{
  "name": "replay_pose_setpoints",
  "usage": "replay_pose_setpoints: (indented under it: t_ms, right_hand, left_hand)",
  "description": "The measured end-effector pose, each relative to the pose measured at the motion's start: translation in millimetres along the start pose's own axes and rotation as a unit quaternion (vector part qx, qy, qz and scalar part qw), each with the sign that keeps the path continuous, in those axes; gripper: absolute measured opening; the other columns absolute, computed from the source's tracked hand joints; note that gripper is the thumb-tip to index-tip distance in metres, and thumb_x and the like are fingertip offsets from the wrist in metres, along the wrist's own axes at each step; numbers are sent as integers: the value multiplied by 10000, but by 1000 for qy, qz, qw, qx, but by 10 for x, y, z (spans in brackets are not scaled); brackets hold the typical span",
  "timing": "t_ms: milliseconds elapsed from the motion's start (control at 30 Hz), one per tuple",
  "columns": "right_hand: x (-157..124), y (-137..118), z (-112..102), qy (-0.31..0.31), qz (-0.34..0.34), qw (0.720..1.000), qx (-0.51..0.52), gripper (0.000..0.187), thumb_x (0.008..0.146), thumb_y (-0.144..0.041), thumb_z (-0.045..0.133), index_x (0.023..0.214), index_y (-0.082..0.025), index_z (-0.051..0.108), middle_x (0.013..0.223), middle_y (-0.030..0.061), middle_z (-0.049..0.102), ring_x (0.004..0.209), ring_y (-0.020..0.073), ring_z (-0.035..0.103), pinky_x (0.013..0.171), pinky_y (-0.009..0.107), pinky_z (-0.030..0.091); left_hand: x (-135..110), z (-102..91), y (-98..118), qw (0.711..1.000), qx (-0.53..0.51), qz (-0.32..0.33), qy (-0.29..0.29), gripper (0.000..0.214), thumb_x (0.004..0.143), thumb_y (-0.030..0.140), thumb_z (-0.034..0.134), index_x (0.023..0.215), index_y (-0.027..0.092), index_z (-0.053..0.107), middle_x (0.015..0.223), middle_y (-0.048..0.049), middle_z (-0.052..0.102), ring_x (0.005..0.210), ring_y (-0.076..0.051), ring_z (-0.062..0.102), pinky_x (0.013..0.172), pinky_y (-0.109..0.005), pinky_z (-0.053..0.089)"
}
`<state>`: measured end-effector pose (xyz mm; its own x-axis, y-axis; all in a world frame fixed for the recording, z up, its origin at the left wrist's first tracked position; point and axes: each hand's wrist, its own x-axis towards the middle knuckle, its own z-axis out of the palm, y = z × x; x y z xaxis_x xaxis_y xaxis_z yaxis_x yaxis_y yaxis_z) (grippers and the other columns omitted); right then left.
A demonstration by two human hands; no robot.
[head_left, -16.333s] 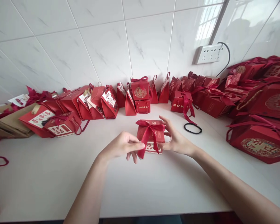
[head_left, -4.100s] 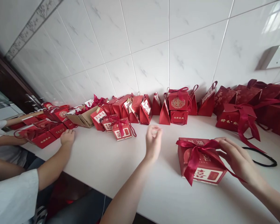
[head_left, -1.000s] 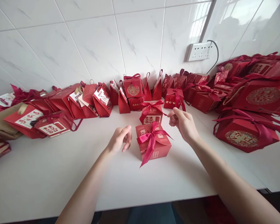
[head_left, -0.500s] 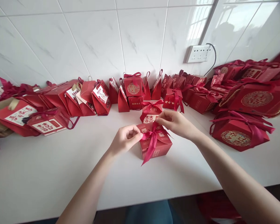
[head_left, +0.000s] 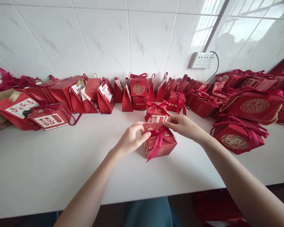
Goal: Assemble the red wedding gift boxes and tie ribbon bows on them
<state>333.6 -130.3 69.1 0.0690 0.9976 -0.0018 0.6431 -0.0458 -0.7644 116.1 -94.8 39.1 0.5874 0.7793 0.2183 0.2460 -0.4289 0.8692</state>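
A red gift box (head_left: pixel 164 148) stands in front of me on the white table, with a dark pink satin ribbon (head_left: pixel 158 143) tied in a bow across its top. At the box's left upper edge, my left hand (head_left: pixel 131 138) has its thumb on the left end of the bow, its fingers curled behind. On the right side, my right hand (head_left: pixel 186 127) pinches the bow near the knot between thumb and fingertips. Part of the bow is covered by the fingers. Right behind stands a smaller red box (head_left: pixel 156 118) with a white label and its own bow.
A row of red gift boxes (head_left: pixel 105 96) lines the tiled wall. More boxes are piled at right, with a hexagonal box (head_left: pixel 239 135) in front. At left lies a box with a white label (head_left: pixel 49 119). A power strip (head_left: pixel 202 60) is fixed to the wall.
My left thumb and index finger have spread a little at the bow's left side. My right hand stays at the knot, slightly lower. The view has shifted slightly.
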Motion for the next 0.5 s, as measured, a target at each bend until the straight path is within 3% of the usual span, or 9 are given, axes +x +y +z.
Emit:
replay_pose_setpoints:
  t_ms: [233, 367, 500]
  right_hand:
    - [-206, 88, 38, -44, 69, 991, 106, 406, 699, -537, 640, 592, -167, 511, 550, -33, 438, 498, 71, 331, 456, 229, 221]
    - [-306, 175, 137, -51, 33, 977, 204, 444, 664, -560, 680, 595, -160, 498, 559, -40, 431, 519, 68, 343, 484, 222, 246]
    - [-326, 353, 289, -52, 14, 939, 339, 482, 622, -548, 734, 586, -168, 439, 561, -45, 443, 514, 63, 358, 494, 212, 269]
  left_hand:
    - [21, 39, -6, 998, -31, -51, 32, 288, 854, 392, 496, 654, 186, 473, 1007, -29, 613, 894, -181, 577, 768, -257, 426]
    - [41, 83, -48, 995, -52, -72, 55, 292, 851, 403, 495, 662, 182, 471, 898, -19, 611, 858, -171, 568, 738, -241, 413]
    - [51, 142, -110, 992, -83, -76, 64, 296, 852, 432, 499, 694, 183, 466, 854, -14, 600, 813, -159, 563, 692, -231, 421]
